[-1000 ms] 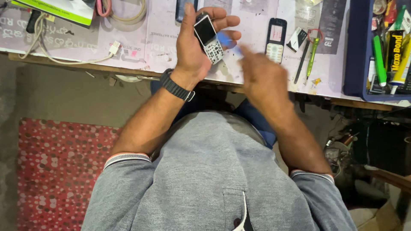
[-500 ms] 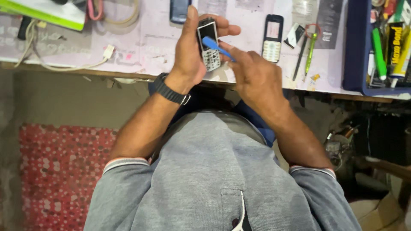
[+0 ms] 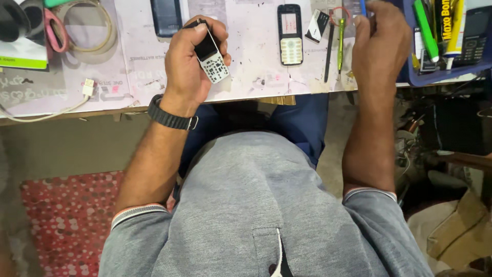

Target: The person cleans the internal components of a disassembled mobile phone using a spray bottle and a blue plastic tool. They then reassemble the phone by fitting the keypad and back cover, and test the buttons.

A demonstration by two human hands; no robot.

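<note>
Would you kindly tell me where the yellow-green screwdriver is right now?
In the head view, the yellow-green screwdriver lies on the worktable, between the pale-keypad phone and the right hand.

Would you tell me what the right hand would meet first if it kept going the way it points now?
Probably the blue tray: the right hand points toward the table's far edge beside it, though depth is unclear.
</note>
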